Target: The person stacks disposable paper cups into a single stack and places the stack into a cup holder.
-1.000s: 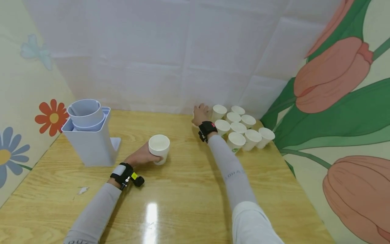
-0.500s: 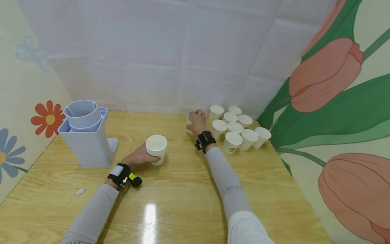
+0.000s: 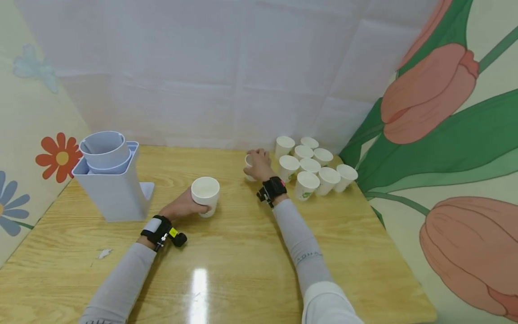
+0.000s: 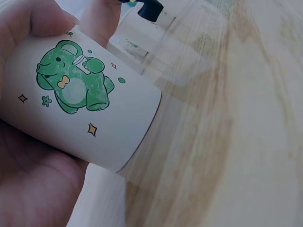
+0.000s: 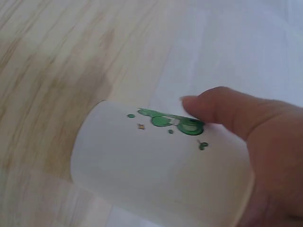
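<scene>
My left hand (image 3: pixel 184 204) grips a white paper cup (image 3: pixel 205 193) around its side, mouth up, over the middle of the table. In the left wrist view that cup (image 4: pixel 90 104) shows a green cartoon animal print, with fingers and thumb on both sides. Farther back, my right hand (image 3: pixel 260 165) holds another paper cup (image 3: pixel 248 162), which it mostly hides in the head view. The right wrist view shows the thumb pressed along this cup (image 5: pixel 156 156), beside its green print. Several more white paper cups (image 3: pixel 306 182) stand upright in a cluster to the right of that hand.
At the left stands a pale blue square bin (image 3: pixel 117 198) with round pale blue containers (image 3: pixel 104 150) nested in its top. A white sheet (image 3: pixel 182 81) hangs behind the wooden table (image 3: pixel 243 261). Flower-painted walls close in on both sides.
My right hand has drawn a little nearer to me and leftward with its cup, away from the cluster. The left hand keeps holding its cup in about the same spot.
</scene>
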`<move>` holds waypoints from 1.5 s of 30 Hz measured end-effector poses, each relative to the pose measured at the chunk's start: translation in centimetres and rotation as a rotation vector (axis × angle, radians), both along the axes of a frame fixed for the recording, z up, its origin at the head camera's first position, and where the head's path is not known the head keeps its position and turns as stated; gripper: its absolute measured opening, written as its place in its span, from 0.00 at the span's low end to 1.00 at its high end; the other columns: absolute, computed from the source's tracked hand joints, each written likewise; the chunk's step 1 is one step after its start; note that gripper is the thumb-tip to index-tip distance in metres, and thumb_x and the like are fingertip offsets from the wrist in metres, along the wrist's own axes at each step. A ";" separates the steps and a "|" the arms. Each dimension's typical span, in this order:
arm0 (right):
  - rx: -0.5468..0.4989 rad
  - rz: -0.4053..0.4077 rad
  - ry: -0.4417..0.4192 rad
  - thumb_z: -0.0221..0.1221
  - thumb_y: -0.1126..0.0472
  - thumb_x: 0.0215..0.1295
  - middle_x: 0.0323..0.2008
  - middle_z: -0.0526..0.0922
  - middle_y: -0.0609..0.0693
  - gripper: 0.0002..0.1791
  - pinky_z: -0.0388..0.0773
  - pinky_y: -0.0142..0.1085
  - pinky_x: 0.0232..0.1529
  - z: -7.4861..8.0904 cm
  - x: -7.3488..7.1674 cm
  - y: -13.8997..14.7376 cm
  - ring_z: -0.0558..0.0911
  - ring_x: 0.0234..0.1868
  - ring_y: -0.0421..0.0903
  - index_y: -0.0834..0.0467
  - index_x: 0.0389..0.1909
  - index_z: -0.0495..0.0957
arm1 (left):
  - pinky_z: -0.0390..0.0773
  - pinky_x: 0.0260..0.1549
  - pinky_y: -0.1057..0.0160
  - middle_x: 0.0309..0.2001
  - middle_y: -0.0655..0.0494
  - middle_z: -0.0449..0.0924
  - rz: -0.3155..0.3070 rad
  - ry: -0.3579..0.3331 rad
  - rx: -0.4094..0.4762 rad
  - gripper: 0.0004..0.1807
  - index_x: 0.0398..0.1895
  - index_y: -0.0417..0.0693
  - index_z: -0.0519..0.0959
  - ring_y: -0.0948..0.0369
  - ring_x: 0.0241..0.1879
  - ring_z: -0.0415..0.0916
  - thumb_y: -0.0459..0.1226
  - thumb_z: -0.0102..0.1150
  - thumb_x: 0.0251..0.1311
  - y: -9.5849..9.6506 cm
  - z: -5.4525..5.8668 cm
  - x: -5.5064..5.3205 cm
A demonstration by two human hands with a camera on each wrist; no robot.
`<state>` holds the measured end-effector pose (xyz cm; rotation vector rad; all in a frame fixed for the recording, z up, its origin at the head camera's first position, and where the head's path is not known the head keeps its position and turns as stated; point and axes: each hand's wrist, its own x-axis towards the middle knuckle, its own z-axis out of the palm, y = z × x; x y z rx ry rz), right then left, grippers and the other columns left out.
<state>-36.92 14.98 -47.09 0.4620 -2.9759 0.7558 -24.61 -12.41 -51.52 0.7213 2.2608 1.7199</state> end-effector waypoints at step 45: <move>-0.120 0.425 0.231 0.66 0.49 0.67 0.60 0.71 0.59 0.36 0.72 0.49 0.61 9.2 10.2 -3.5 0.70 0.61 0.55 0.60 0.70 0.68 | 0.67 0.63 0.49 0.61 0.38 0.71 -0.014 0.007 0.005 0.46 0.71 0.34 0.57 0.54 0.57 0.70 0.32 0.69 0.50 0.2 -0.2 0.0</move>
